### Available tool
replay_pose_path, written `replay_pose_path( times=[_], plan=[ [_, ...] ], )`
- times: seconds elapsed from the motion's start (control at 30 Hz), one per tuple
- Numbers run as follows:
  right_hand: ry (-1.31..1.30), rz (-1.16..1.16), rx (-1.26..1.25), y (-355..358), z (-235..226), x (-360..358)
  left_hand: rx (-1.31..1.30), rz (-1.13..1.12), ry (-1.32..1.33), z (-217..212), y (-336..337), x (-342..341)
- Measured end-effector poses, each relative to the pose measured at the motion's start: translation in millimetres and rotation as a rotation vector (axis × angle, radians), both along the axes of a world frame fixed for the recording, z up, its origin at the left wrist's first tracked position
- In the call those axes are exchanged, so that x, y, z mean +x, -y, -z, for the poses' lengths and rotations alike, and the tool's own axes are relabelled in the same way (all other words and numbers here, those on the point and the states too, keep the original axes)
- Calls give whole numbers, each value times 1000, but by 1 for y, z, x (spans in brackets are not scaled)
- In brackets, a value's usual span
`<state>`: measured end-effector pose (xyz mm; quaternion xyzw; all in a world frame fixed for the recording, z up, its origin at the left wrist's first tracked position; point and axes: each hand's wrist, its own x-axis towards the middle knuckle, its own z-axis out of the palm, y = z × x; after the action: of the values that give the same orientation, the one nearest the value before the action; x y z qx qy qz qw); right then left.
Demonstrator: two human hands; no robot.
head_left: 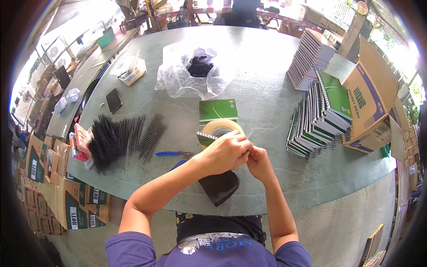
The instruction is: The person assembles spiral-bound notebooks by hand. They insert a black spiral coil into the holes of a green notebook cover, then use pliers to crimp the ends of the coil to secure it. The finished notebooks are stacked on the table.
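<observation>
Your left hand (223,153) is curled over the near edge of the roll of tape (221,128), and your right hand (258,161) meets it just to the right, fingertips pinched together — most likely on the loose end of the tape, though the film itself is too thin and clear to make out. The roll sits at the middle of the table (267,102), resting on a green spiral notebook (217,111). Judge it light and stiff as a ring but sticky and floppy at the free end, so hold the core with one hand and take the tab by its very edge. Near you, under your left wrist, lies a black dustpan-like scoop (219,187); to its left are blue-handled pliers (171,153) and a heap of black binding coils (122,138). On the right stand rows of notebooks (318,115) beside an open cardboard box (371,107) — far off, a clear bag (193,71) of dark pieces.
</observation>
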<state>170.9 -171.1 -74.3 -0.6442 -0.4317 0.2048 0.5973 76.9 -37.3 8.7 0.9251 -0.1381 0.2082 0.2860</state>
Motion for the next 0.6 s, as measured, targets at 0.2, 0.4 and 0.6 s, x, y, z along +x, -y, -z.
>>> replay_pose_path(
  times=[0.2,0.4,0.6],
  plan=[
    [52,80,-38,0,-11,-13,93,-99,-55,3,1,1],
    [-333,105,87,12,-35,2,-32,-570,415,-22,-18,-13],
    [-161,-159,62,53,-106,-19,-741,-351,162,-37,-41,-7]
  ],
)
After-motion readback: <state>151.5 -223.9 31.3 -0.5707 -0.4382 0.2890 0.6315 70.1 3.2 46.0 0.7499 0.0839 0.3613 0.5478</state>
